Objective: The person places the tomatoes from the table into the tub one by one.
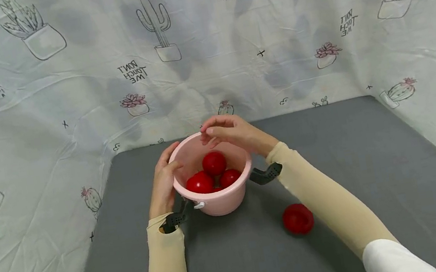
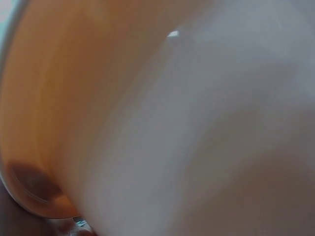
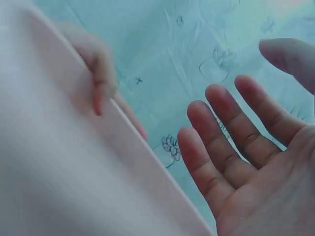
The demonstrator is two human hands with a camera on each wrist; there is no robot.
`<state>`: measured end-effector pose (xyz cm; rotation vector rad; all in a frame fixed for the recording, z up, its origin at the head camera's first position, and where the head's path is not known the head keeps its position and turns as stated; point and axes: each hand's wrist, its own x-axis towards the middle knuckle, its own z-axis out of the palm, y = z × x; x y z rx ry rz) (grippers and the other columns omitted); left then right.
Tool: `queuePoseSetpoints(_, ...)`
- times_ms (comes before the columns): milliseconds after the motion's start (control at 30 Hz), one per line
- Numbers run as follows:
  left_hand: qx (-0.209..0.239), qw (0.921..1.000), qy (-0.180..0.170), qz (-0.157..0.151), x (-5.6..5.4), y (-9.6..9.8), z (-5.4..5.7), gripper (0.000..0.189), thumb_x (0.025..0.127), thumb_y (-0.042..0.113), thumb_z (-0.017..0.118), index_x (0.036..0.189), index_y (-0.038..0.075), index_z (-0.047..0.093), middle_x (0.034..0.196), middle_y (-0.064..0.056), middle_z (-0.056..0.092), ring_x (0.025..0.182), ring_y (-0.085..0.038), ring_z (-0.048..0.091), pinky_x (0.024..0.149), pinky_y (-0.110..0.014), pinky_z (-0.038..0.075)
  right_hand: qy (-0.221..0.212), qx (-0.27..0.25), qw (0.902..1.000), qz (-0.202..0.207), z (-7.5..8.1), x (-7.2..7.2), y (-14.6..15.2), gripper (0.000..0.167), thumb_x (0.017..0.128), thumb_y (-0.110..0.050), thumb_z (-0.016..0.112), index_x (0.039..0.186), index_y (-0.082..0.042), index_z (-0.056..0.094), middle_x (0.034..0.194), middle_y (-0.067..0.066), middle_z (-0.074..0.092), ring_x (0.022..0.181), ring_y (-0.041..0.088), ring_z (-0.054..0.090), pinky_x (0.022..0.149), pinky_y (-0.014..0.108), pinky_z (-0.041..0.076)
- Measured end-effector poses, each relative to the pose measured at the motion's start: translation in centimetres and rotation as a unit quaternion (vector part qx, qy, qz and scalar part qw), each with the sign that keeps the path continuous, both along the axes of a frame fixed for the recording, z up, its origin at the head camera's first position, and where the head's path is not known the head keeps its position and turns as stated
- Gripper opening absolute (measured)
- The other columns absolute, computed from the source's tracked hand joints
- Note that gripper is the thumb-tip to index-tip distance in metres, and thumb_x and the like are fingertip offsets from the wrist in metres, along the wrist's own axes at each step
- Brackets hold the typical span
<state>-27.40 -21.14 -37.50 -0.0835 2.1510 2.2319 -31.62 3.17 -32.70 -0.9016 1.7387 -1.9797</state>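
A pink bucket (image 1: 222, 202) stands on the grey table, with several glossy red round fruits (image 1: 214, 163) inside; their exact kind is hard to tell. My left hand (image 1: 161, 180) grips the bucket's left rim, its thumb over the inner edge and its fingers outside. Over the bucket's far right rim hovers my right hand (image 1: 237, 135), holding nothing. In the right wrist view the fingers (image 3: 236, 128) are extended and spread, apart from the rim. Another red fruit (image 1: 298, 219), with a dimple on top, lies on the table beside my right forearm. The left wrist view is mostly blurred bucket wall (image 2: 147, 147).
The grey table (image 1: 378, 177) extends to both sides of the bucket. A pale cloth (image 1: 201, 29) printed with cacti hangs behind and at the sides. A white handle joint (image 1: 199, 205) sticks out at the bucket's front left.
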Motion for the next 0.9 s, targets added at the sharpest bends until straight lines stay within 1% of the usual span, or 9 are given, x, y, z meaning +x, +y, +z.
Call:
queuePoseSetpoints(133, 0.006, 1.0, -0.003, 0.003, 0.2, 0.3, 0.1, 0.059, 0.095, 0.003, 0.044, 0.151, 0.02, 0.045, 0.154, -0.002, 0.045, 0.136, -0.025, 0.045, 0.116, -0.045, 0.04, 0.022, -0.005, 0.9996, -0.014, -1.3, 3.4, 4.3, 0.025, 0.101, -0.026, 0.061, 0.118, -0.009, 0.066, 0.112, 0.002, 0.07, 0.107, 0.02, 0.066, 0.103, 0.043, 0.052)
queuePoseSetpoints(267, 0.006, 1.0, 0.006, 0.002, 0.4, 0.4, 0.3, 0.059, 0.094, 0.003, 0.043, 0.151, 0.019, 0.046, 0.154, -0.003, 0.045, 0.137, -0.026, 0.044, 0.116, -0.046, 0.04, 0.021, -0.035, 0.9983, -0.041, -3.5, 6.1, 8.7, 0.021, 0.104, -0.016, 0.052, 0.118, -0.008, 0.065, 0.114, 0.003, 0.069, 0.109, 0.02, 0.066, 0.102, 0.038, 0.052)
queuePoseSetpoints(333, 0.005, 1.0, 0.007, 0.004, 0.5, 0.3, 0.4, 0.059, 0.094, 0.003, 0.043, 0.151, 0.019, 0.045, 0.154, -0.004, 0.045, 0.137, -0.026, 0.044, 0.116, -0.047, 0.04, 0.008, -0.049, 0.9977, -0.046, -5.1, 7.1, 10.3, 0.021, 0.105, -0.012, 0.047, 0.118, -0.006, 0.064, 0.114, 0.004, 0.068, 0.11, 0.019, 0.066, 0.101, 0.035, 0.053)
queuePoseSetpoints(433, 0.006, 1.0, 0.004, 0.005, 0.6, 0.3, 0.5, 0.059, 0.094, 0.003, 0.043, 0.151, 0.019, 0.045, 0.154, -0.004, 0.045, 0.138, -0.026, 0.044, 0.116, -0.047, 0.039, -0.013, -0.057, 0.9976, -0.037, -7.9, 8.3, 12.1, 0.024, 0.106, -0.007, 0.042, 0.119, -0.005, 0.062, 0.114, 0.004, 0.069, 0.11, 0.016, 0.066, 0.1, 0.032, 0.054)
queuePoseSetpoints(567, 0.005, 1.0, 0.002, 0.006, 0.5, 0.4, 0.6, 0.059, 0.094, 0.003, 0.044, 0.151, 0.019, 0.045, 0.155, -0.004, 0.045, 0.138, -0.026, 0.044, 0.117, -0.047, 0.039, -0.035, -0.057, 0.9973, -0.029, -11.5, 9.5, 13.3, 0.026, 0.106, -0.002, 0.039, 0.12, -0.004, 0.061, 0.115, 0.002, 0.07, 0.111, 0.014, 0.068, 0.099, 0.031, 0.054)
queuePoseSetpoints(633, 0.004, 1.0, 0.0, 0.008, 0.5, 0.4, 0.5, 0.059, 0.094, 0.003, 0.044, 0.151, 0.019, 0.045, 0.155, -0.004, 0.045, 0.138, -0.026, 0.044, 0.117, -0.047, 0.04, -0.041, -0.039, 0.9979, -0.033, -12.6, 10.0, 13.5, 0.025, 0.106, -0.003, 0.04, 0.12, -0.003, 0.061, 0.115, 0.002, 0.071, 0.111, 0.015, 0.069, 0.099, 0.031, 0.054)
queuePoseSetpoints(733, 0.004, 0.9999, -0.001, 0.01, 0.4, 0.3, 0.5, 0.059, 0.094, 0.004, 0.044, 0.152, 0.018, 0.044, 0.155, -0.003, 0.044, 0.138, -0.026, 0.044, 0.116, -0.046, 0.04, -0.037, 0.021, 0.9979, -0.048, -13.8, 10.6, 13.4, 0.023, 0.105, -0.007, 0.047, 0.122, 0.0, 0.061, 0.116, 0.002, 0.073, 0.11, 0.019, 0.069, 0.097, 0.03, 0.055)
queuePoseSetpoints(833, 0.006, 0.9999, 0.0, 0.009, 0.4, 0.4, 0.5, 0.06, 0.094, 0.003, 0.044, 0.153, 0.017, 0.043, 0.155, -0.003, 0.044, 0.138, -0.025, 0.044, 0.116, -0.046, 0.04, -0.03, 0.091, 0.9936, -0.06, -14.3, 11.0, 13.2, 0.025, 0.103, -0.011, 0.053, 0.123, 0.001, 0.061, 0.116, 0.003, 0.073, 0.108, 0.02, 0.07, 0.096, 0.027, 0.054)
queuePoseSetpoints(900, 0.006, 1.0, 0.001, 0.006, 0.4, 0.4, 0.5, 0.06, 0.095, 0.003, 0.044, 0.153, 0.017, 0.043, 0.155, -0.003, 0.044, 0.138, -0.025, 0.044, 0.116, -0.046, 0.04, -0.026, 0.119, 0.99, -0.071, -14.6, 11.3, 13.2, 0.025, 0.102, -0.012, 0.056, 0.122, 0.002, 0.062, 0.115, 0.004, 0.074, 0.107, 0.019, 0.07, 0.094, 0.025, 0.054)
